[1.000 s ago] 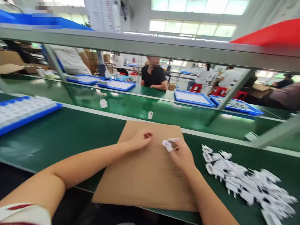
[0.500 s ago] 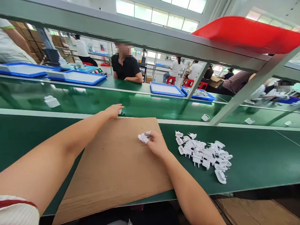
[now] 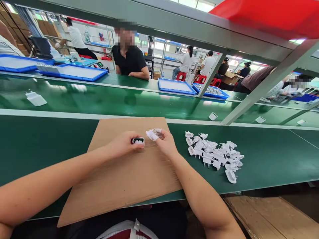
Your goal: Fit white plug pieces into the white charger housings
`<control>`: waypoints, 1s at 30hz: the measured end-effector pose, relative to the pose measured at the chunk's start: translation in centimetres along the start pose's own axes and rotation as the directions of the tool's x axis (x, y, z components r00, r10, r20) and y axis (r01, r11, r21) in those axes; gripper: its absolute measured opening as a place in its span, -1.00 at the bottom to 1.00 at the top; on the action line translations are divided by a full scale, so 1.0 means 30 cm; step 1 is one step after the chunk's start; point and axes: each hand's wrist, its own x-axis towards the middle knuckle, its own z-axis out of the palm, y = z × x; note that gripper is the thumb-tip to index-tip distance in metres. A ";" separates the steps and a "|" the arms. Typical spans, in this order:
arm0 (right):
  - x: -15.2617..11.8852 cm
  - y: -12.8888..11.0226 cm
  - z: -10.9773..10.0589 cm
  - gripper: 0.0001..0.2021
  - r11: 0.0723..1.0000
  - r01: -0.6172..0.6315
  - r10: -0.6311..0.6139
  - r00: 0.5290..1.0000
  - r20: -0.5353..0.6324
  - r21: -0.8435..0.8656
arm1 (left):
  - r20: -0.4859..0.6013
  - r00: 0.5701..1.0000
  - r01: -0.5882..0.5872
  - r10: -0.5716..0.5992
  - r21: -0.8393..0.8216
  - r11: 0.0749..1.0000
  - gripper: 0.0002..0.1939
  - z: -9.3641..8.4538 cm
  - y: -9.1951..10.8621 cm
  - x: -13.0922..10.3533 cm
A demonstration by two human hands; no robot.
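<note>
My left hand (image 3: 124, 143) is closed round a white charger housing (image 3: 138, 140), its dark open end facing me. Just right of it, my right hand (image 3: 166, 141) pinches a white plug cover (image 3: 151, 135) with metal prongs partly hidden by the fingers. White coverings sit on the right thumb and a fingertip. Both hands are above a brown cardboard sheet (image 3: 122, 176), a small gap between the two parts. To the right, a heap of white plug covers (image 3: 211, 152) with pins lies on the green bench.
Behind the bench runs a green conveyor (image 3: 124, 103) carrying white housings (image 3: 36, 98), spaced apart. Blue-rimmed trays (image 3: 74, 72) stand beyond it. A metal post (image 3: 264, 86) slants at right under a red tray (image 3: 274, 16). A person in black (image 3: 131, 59) sits opposite.
My left hand has come back from the conveyor edge to above the cardboard with the charger housing. My right hand stays nearly in place. Housings on the conveyor have shifted left.
</note>
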 end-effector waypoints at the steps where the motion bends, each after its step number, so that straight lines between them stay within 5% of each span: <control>1: -0.009 0.000 0.000 -0.71 0.995 0.048 -0.049 0.999 -0.006 -0.089 | -0.005 1.000 0.020 -0.021 -0.078 0.997 -0.57 0.031 -0.001 -0.020; 3: -0.030 -0.005 0.000 -0.79 0.937 0.176 -0.176 0.984 0.029 -0.302 | -0.023 0.999 0.031 -0.037 -0.220 0.975 -0.51 0.077 -0.014 -0.037; 7: -0.068 -0.016 0.010 -0.72 0.672 0.411 -0.363 0.908 0.210 -0.617 | -0.055 0.998 -0.032 0.011 -0.389 0.921 -0.39 0.115 -0.050 -0.028; 10: -0.076 -0.013 0.029 -0.73 0.525 0.464 -0.383 0.877 0.289 -0.713 | -0.094 0.995 -0.052 0.017 -0.386 0.921 -0.37 0.123 -0.063 -0.025; 15: -0.074 -0.015 0.049 -0.79 0.429 0.489 -0.341 0.866 0.365 -0.759 | -0.115 0.992 -0.085 0.044 -0.380 0.921 -0.35 0.128 -0.064 -0.033; 22: -0.064 -0.032 0.053 -0.64 0.409 0.519 -0.346 0.849 0.398 -0.751 | -0.139 0.986 -0.095 0.088 -0.045 0.994 -0.67 0.120 -0.071 -0.028; 26: -0.084 -0.024 0.046 -0.77 0.494 0.522 -0.381 0.849 0.366 -0.695 | -0.134 0.984 -0.108 0.122 0.108 0.988 -0.76 0.120 -0.033 -0.052; 30: -0.060 0.033 0.038 -0.79 0.642 0.480 -0.431 0.871 0.236 -0.598 | -0.028 0.987 -0.157 0.159 0.075 0.985 -0.73 0.089 -0.041 -0.023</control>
